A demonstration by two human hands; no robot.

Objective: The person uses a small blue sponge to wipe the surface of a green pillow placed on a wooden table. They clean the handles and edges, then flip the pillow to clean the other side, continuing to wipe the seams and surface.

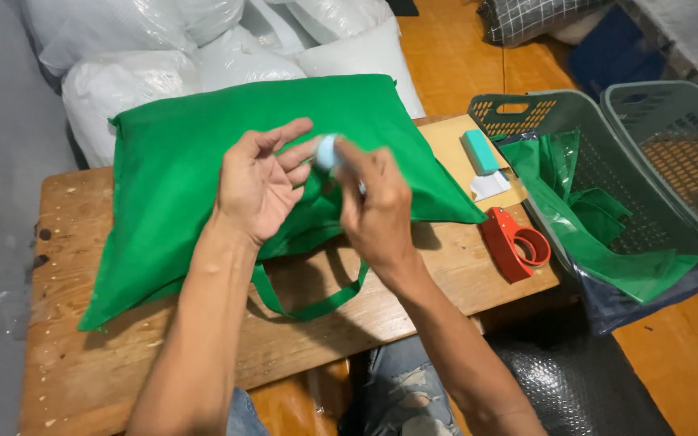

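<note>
Over a stuffed green tote bag (203, 161) on a wooden table (123, 355), the right hand (377, 214) pinches a small pale-blue object (326, 150) – at eleven o'clock – touching the open left hand's (256, 182) fingertips.

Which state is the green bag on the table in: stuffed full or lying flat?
Stuffed full: the green bag bulges like a pillow on the wooden table, its surface rounded, not flat.
</note>
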